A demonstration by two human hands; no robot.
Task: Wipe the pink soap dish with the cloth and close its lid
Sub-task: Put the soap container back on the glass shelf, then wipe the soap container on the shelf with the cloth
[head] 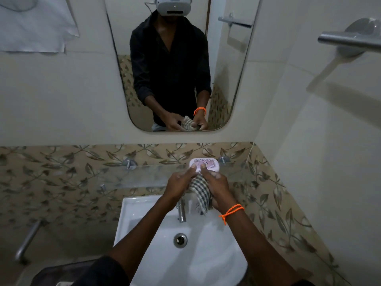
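Observation:
The pink soap dish [206, 163] sits on the glass shelf [144, 176] above the basin, its patterned lid down flat on top. My left hand [181, 182] has its thumb pressed on the lid's near left edge. My right hand [216, 182] presses its thumb on the lid beside it and holds a black-and-white checked cloth [201, 193], which hangs down between both hands over the tap. The near side of the dish is hidden by my fingers.
A white basin [148, 234] with a chrome tap [181, 211] lies below the shelf. A mirror [177, 65] hangs on the wall above. A metal towel bar [348, 40] sticks out at the right, another bar [27, 240] at lower left.

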